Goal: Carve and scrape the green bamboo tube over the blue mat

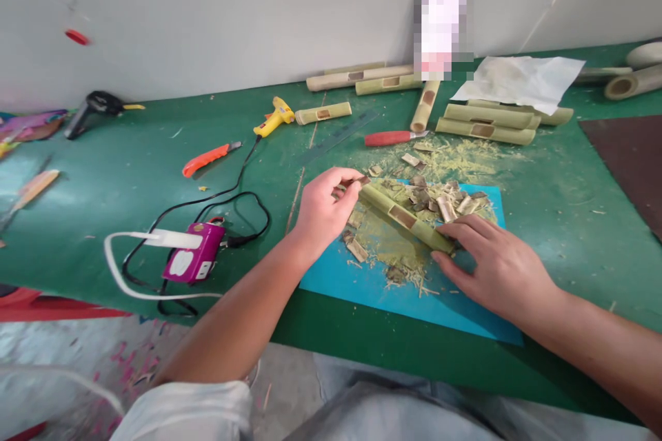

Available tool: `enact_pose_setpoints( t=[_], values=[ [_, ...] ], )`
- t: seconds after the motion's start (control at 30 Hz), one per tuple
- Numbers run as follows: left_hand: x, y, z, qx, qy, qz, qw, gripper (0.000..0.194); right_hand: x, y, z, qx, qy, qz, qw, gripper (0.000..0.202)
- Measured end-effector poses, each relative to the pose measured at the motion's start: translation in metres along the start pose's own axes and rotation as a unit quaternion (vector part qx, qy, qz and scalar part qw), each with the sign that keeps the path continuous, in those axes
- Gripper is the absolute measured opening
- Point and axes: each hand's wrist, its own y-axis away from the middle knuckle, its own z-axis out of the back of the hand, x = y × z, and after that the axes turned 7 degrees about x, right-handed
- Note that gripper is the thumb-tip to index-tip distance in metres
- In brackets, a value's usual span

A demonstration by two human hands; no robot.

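Note:
A green bamboo tube (381,202) with a rectangular opening cut in its side lies slantwise over a blue sheet (331,272). My right hand (491,262) grips its lower right end between thumb and fingers. At the upper left end, my left hand (328,207) pinches a small dark brown piece (363,180), close to the tube's rim. Whether that piece touches the tube is hard to tell. Bamboo chips (445,207) and pale shavings are scattered around the tube on the sheet.
Behind the sheet lie a red-handled knife (387,138) and more cut bamboo tubes (483,129). Toward the left are a yellow glue gun (274,118), an orange cutter (209,160) and a purple power adapter (194,253) with cables. White paper (522,80) rests at the back right.

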Motion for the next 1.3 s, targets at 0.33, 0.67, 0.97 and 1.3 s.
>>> enact_pose_setpoints(
  t=[0.33, 0.67, 0.97, 1.3],
  values=[
    [0.015, -0.004, -0.003, 0.011, -0.036, -0.038, 0.999, 0.01, -0.001, 0.0, 0.0, 0.006, -0.003, -0.002, 1.0, 0.028],
    [0.019, -0.004, -0.003, 0.051, -0.064, -0.078, 0.994, 0.012, 0.0, 0.0, 0.0, 0.021, 0.0, -0.016, 1.0, 0.027],
    [0.019, -0.004, -0.002, 0.091, -0.137, -0.067, 0.984, 0.013, 0.002, -0.001, 0.0, 0.014, -0.001, -0.014, 1.0, 0.024],
    [0.016, -0.004, -0.006, 0.077, -0.112, -0.068, 0.988, 0.012, 0.001, -0.002, 0.001, 0.024, -0.012, -0.02, 0.999, 0.024]
  ],
)
